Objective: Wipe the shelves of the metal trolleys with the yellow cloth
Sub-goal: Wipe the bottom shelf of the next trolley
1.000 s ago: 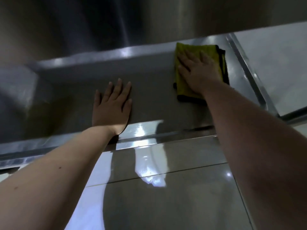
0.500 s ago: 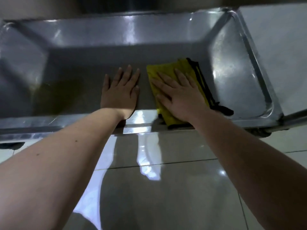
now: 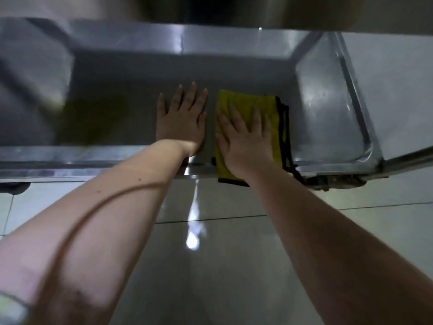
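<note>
The low metal trolley shelf [image 3: 328, 109] fills the upper half of the head view, a shallow tray with raised sides. A folded yellow cloth [image 3: 246, 102] with a black edge lies on it right of centre, its near end hanging over the front rim. My right hand [image 3: 246, 141] presses flat on the cloth with fingers spread. My left hand [image 3: 181, 120] rests flat on the bare shelf just left of the cloth, fingers straight, holding nothing.
The shelf's front rim [image 3: 82, 158] runs across the view, with a castor [image 3: 335, 181] under its right corner. An upper shelf [image 3: 257, 10] overhangs at the top. Glossy floor tiles [image 3: 210, 266] lie below, and a pale wall panel [image 3: 398, 90] stands at the right.
My right hand has slid the cloth from the shelf's far right corner leftwards and towards the front rim, ending beside my left hand. The left hand stayed flat on the shelf.
</note>
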